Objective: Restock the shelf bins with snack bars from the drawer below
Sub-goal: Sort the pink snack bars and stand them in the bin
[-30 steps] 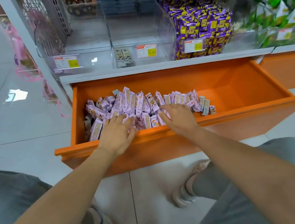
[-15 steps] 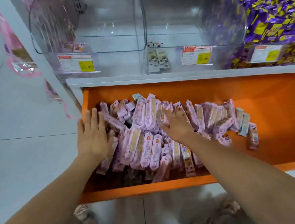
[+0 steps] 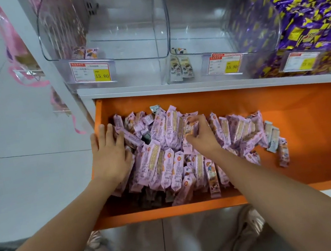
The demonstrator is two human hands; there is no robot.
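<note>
Bars (image 3: 165, 147) lie heaped between both hands, long axes mostly pointing toward the shelf. The left hand (image 3: 109, 156) rests spread on the pile's left edge; the right hand (image 3: 200, 136) pinches a few at its middle, nearer the clear bins (image 3: 168, 43) above.

Clear glossy plastic bins (image 3: 161, 27)

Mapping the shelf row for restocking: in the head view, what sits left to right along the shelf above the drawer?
Left clear bin with a few bars and a price tag → middle clear bin with two upright packets → bin of purple-and-yellow snacks.
</note>
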